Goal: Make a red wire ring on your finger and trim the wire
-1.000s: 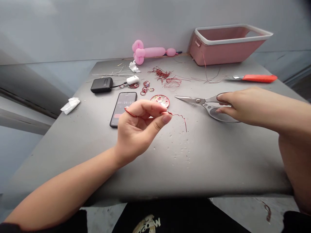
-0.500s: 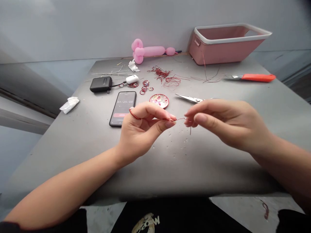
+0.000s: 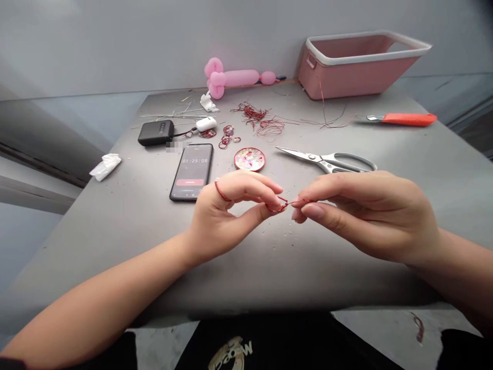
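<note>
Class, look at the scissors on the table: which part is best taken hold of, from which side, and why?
Probably the handle loops, coming from the person's right: the scissors lie with their blades pointing left and their loops rightward. The far loop's opening shows clearly; the right hand hides part of the nearer one.

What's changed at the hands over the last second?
The right hand let go of the scissors, moved left and took hold of the red thread. The left hand shifted slightly right and nearer the body, still pinching the red loop. The scissors, phone and box stayed put.
</note>
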Available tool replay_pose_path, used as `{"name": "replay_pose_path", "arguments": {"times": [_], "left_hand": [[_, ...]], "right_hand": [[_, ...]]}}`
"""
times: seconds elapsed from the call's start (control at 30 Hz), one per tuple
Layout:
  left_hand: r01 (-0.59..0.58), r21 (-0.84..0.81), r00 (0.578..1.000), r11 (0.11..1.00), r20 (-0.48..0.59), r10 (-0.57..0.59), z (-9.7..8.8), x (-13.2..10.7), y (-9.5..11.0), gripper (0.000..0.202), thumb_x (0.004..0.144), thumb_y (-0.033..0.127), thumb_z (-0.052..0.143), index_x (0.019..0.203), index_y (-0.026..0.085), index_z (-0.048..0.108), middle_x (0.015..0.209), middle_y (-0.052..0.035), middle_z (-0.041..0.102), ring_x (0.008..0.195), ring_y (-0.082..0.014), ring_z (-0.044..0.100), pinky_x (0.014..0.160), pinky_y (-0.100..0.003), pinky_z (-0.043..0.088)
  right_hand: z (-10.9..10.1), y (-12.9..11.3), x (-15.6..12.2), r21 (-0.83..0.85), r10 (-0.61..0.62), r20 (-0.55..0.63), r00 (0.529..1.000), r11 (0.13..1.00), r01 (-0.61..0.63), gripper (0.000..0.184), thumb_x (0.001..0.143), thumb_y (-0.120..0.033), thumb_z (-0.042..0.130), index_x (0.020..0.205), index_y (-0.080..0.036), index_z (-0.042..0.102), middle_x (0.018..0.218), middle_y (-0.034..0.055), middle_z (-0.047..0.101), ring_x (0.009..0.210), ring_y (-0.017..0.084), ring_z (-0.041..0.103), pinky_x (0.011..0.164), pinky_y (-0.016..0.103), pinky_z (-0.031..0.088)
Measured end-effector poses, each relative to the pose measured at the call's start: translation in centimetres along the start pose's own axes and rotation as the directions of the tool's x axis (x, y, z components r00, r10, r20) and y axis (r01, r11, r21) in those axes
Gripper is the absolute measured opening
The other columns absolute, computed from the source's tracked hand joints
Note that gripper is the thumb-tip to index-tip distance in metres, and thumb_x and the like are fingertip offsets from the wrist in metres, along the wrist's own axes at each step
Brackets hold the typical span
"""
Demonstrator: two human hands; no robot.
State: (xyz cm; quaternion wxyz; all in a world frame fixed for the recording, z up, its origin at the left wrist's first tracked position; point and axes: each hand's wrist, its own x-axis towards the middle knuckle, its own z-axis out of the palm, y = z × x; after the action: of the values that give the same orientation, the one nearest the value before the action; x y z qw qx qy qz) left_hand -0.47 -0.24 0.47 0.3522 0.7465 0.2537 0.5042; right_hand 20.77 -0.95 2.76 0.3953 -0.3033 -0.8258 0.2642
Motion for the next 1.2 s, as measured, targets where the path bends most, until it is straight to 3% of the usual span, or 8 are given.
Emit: {"name": "replay_pose_path", "arguments": {"times": [0.13, 0.3, 0.5, 0.67, 0.83, 1.0, 1.1, 1.2], "left_hand": [[-0.154, 0.336, 0.988, 0.929, 0.044, 0.148, 0.1, -0.1, -0.5, 0.014, 0.081, 0.019, 0.075, 0.094, 0.017, 0.071, 0.083, -0.0039, 0.068, 0.077, -0.0128, 0.063, 0.072, -0.028, 0.057], [-0.227, 0.483, 0.972, 0.846, 0.055, 0.229, 0.3, -0.3, -0.5, 0.009, 0.085, 0.018, 0.07, 0.094, 0.015, 0.07, 0.082, -0.0055, 0.068, 0.075, -0.0139, 0.063, 0.072, -0.03, 0.054], [-0.129, 0.402, 0.991, 0.906, 0.089, 0.102, 0.1, -0.2, -0.2, 0.004, 0.088, 0.017, 0.065, 0.087, 0.016, 0.069, 0.08, -0.0037, 0.068, 0.076, -0.0143, 0.062, 0.077, -0.031, 0.053], [-0.017, 0.233, 0.979, 0.972, 0.202, -0.032, 0.0, 0.0, 0.3, 0.011, 0.091, 0.018, 0.06, 0.083, 0.016, 0.067, 0.079, -0.0044, 0.068, 0.076, -0.0147, 0.063, 0.076, -0.03, 0.052], [0.01, 0.269, 0.973, 0.963, 0.219, -0.071, 0.1, 0.0, 0.5, 0.012, 0.091, 0.019, 0.06, 0.083, 0.016, 0.066, 0.078, -0.0041, 0.068, 0.075, -0.0147, 0.062, 0.077, -0.03, 0.05], [-0.101, 0.39, 0.979, 0.915, 0.204, 0.021, 0.3, -0.5, 0.3, 0.011, 0.091, 0.017, 0.06, 0.081, 0.017, 0.065, 0.079, -0.0043, 0.068, 0.074, -0.0151, 0.057, 0.074, -0.029, 0.049], [-0.113, 0.396, 0.979, 0.911, 0.199, 0.035, 0.6, -0.8, 0.3, 0.011, 0.091, 0.016, 0.059, 0.082, 0.017, 0.066, 0.08, -0.0043, 0.071, 0.074, -0.0147, 0.058, 0.075, -0.028, 0.049], [-0.034, 0.354, 0.984, 0.934, 0.175, -0.03, 0.8, -0.8, 0.3, 0.011, 0.091, 0.016, 0.06, 0.083, 0.016, 0.068, 0.083, -0.0048, 0.073, 0.078, -0.0147, 0.062, 0.079, -0.029, 0.05]], "right_hand": [[0.2, 0.2, 0.0, -0.091, -0.008, -0.021, 1.0, 0.996, 0.006, 0.008, 0.088, -0.019, 0.063, 0.086, -0.022, 0.07, 0.069, -0.0022, 0.072, 0.058, 0.009, 0.065, 0.052, 0.021, 0.051], [0.4, 0.5, 0.0, -0.132, -0.114, -0.006, 0.994, 0.985, 0.112, 0.008, 0.089, -0.014, 0.062, 0.088, -0.019, 0.069, 0.071, 0.0013, 0.071, 0.061, 0.01, 0.064, 0.053, 0.024, 0.049], [0.5, 0.6, 0.0, -0.194, -0.199, -0.064, 0.978, 0.964, 0.184, 0.013, 0.086, -0.01, 0.064, 0.09, -0.021, 0.069, 0.073, 0.0006, 0.07, 0.063, 0.01, 0.063, 0.056, 0.023, 0.05], [0.3, 0.9, 0.3, -0.187, -0.209, -0.016, 0.978, 0.961, 0.202, 0.011, 0.086, -0.017, 0.066, 0.088, -0.026, 0.071, 0.077, 0.0019, 0.069, 0.066, 0.013, 0.064, 0.059, 0.026, 0.053], [0.2, 0.8, 0.5, -0.122, -0.065, 0.0, 0.998, 0.99, 0.065, 0.01, 0.087, -0.026, 0.063, 0.078, -0.028, 0.068, 0.076, 0.0031, 0.065, 0.068, 0.016, 0.06, 0.06, 0.031, 0.052], [0.6, 1.1, 0.4, 0.005, 0.101, 0.088, 0.991, 0.995, -0.102, 0.02, 0.091, -0.031, 0.06, 0.075, -0.023, 0.068, 0.08, 0.0035, 0.061, 0.073, 0.013, 0.057, 0.067, 0.028, 0.05], [1.0, 1.6, 0.4, 0.169, 0.263, 0.202, 0.943, 0.94, -0.298, 0.031, 0.093, -0.039, 0.057, 0.072, -0.02, 0.069, 0.084, 0.0038, 0.057, 0.076, 0.013, 0.056, 0.069, 0.027, 0.05], [1.3, 1.8, 0.4, 0.288, 0.376, 0.26, 0.889, 0.849, -0.443, 0.037, 0.092, -0.047, 0.057, 0.07, -0.019, 0.07, 0.084, 0.0039, 0.059, 0.075, 0.013, 0.058, 0.07, 0.029, 0.05]]}}
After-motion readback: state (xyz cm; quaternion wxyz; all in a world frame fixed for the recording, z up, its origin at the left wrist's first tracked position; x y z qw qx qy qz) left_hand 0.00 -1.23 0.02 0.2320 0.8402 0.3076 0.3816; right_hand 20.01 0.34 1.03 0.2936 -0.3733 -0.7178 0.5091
